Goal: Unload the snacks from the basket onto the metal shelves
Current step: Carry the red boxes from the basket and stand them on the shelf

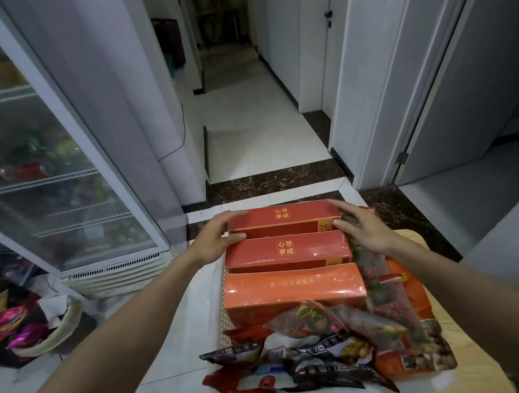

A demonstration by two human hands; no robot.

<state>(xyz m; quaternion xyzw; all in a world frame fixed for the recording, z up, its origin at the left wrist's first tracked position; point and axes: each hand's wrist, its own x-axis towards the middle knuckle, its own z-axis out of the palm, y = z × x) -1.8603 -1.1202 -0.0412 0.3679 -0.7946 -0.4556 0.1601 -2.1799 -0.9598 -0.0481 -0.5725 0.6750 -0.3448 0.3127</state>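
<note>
Red glossy cardboard: three red boxes (287,252) side by side across the far half of the basket (225,335), loose snack packets (322,344) heaped in its near half. Mid-pickup, by the look of it: left hand (212,241) at the left end of the far red box (284,217), along the basket's far edge, fingers (226,219) spread over the top, thumb tucked into the gap on the near side. Right hand (363,232) at the right end, fingers (342,206) straight and close together against the corner, not curled round it. Next, probably: squeeze both ends evenly, lift straight up clear of the other two, then turn toward the metal shelves, nowhere in view.
</note>
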